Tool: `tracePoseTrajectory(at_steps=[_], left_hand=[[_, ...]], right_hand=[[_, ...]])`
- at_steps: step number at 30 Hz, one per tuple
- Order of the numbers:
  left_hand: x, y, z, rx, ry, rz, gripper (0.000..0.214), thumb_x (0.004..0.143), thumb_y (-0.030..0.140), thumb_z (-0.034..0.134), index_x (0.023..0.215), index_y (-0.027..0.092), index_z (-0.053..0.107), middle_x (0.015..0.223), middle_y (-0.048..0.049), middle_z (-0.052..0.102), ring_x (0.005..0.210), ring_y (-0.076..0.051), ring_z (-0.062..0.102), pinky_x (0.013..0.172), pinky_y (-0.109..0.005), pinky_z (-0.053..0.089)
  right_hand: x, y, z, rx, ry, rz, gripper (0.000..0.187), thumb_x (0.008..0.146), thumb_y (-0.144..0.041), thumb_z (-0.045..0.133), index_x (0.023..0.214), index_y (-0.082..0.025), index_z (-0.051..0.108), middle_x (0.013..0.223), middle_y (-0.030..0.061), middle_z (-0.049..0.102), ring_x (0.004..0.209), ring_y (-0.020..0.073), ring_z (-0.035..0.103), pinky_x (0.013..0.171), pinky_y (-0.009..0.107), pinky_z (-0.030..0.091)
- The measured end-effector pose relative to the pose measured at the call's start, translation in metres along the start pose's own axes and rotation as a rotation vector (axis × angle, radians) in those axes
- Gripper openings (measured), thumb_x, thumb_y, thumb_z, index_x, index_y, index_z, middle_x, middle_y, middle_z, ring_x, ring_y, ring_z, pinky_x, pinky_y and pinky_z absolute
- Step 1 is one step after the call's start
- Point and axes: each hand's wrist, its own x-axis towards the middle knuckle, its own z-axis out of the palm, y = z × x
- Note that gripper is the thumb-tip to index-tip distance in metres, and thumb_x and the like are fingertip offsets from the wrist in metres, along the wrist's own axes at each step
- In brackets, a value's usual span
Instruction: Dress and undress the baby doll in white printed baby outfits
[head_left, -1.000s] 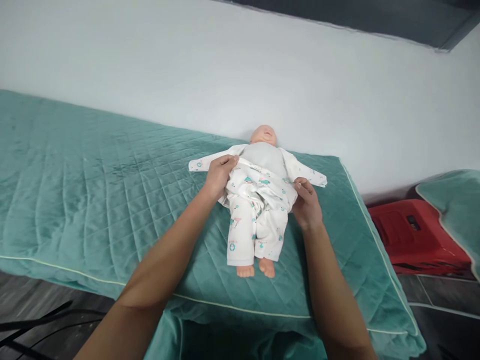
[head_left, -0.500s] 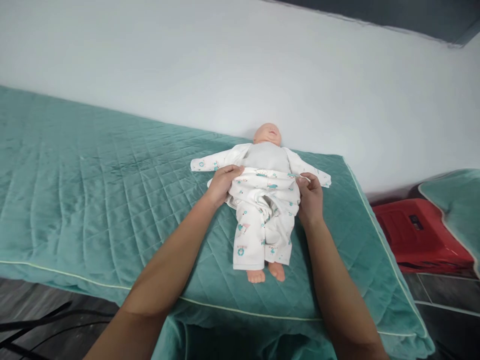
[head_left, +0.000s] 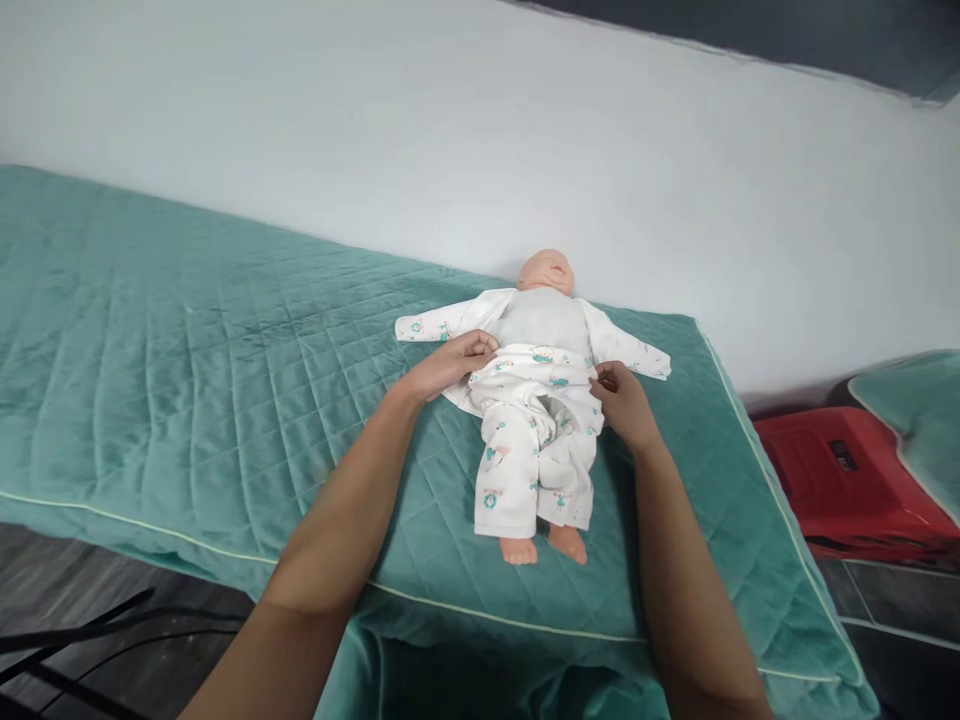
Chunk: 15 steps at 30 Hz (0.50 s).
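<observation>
A baby doll (head_left: 547,272) lies on its back on a green quilted cover, head toward the wall and bare feet toward me. It wears a white printed top (head_left: 544,318) with both sleeves spread out. White printed pants (head_left: 510,470) cover its legs up to the belly. My left hand (head_left: 461,362) pinches the waistband at the doll's side on my left. On the other side, my right hand (head_left: 621,400) has its fingers closed on the pants' edge by the hip. The fingertips of both hands are partly hidden by cloth.
The green quilted cover (head_left: 225,400) stretches far to the left, against a white wall (head_left: 375,120). A red plastic case or stool (head_left: 847,480) stands on the floor at the right. Black bars or cables (head_left: 90,635) are at the lower left.
My right hand has slid slightly down along the pants' side, and the waistband looks more gathered. My left hand stays at the waistband. The view has shifted slightly.
</observation>
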Motion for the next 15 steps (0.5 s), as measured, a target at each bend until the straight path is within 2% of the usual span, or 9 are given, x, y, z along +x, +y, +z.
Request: tracePoseTrajectory(at_steps=[3, 6, 9, 12, 15], left_hand=[[-0.002, 0.002, -0.001, -0.029, -0.064, -0.011, 0.032, 0.073, 0.032, 0.079, 0.094, 0.018, 0.060, 0.083, 0.0019, 0.055, 0.073, -0.010, 0.049, 0.065, -0.022, 0.034], [0.000, -0.002, -0.002, -0.020, -0.014, -0.029, 0.031, 0.069, 0.033, 0.081, 0.084, 0.017, 0.059, 0.075, 0.0031, 0.052, 0.066, -0.009, 0.045, 0.060, -0.022, 0.030], [0.004, -0.007, -0.001, -0.001, 0.062, -0.032, 0.034, 0.068, 0.038, 0.082, 0.074, 0.017, 0.055, 0.065, 0.0049, 0.046, 0.057, -0.008, 0.039, 0.054, -0.023, 0.023], [0.006, -0.009, 0.001, -0.028, 0.131, -0.039, 0.037, 0.066, 0.040, 0.083, 0.072, 0.018, 0.053, 0.060, 0.0062, 0.043, 0.051, -0.007, 0.035, 0.050, -0.023, 0.020], [0.008, -0.011, 0.006, -0.092, 0.233, -0.018, 0.038, 0.063, 0.039, 0.085, 0.073, 0.019, 0.054, 0.062, 0.0058, 0.046, 0.051, -0.007, 0.038, 0.049, -0.022, 0.023]], right_hand=[[0.001, 0.001, 0.004, -0.010, 0.037, -0.012, 0.021, 0.072, -0.037, 0.065, 0.084, -0.022, 0.054, 0.072, -0.0028, 0.055, 0.067, 0.0157, 0.050, 0.062, 0.029, 0.038], [0.006, 0.001, 0.005, -0.024, 0.024, 0.008, 0.022, 0.071, -0.038, 0.065, 0.081, -0.023, 0.053, 0.066, -0.0045, 0.052, 0.062, 0.0140, 0.045, 0.057, 0.028, 0.034], [0.016, -0.001, 0.000, -0.026, -0.101, 0.057, 0.020, 0.067, -0.034, 0.065, 0.075, -0.023, 0.050, 0.059, -0.0070, 0.048, 0.056, 0.0116, 0.041, 0.052, 0.025, 0.030], [0.026, -0.004, -0.005, -0.034, -0.261, 0.148, 0.018, 0.062, -0.027, 0.063, 0.074, -0.023, 0.050, 0.057, -0.0082, 0.050, 0.051, 0.0101, 0.040, 0.049, 0.024, 0.029], [0.030, -0.004, -0.007, -0.056, -0.271, 0.169, 0.017, 0.061, -0.024, 0.059, 0.076, -0.023, 0.050, 0.055, -0.0085, 0.051, 0.050, 0.0103, 0.042, 0.047, 0.023, 0.029]])
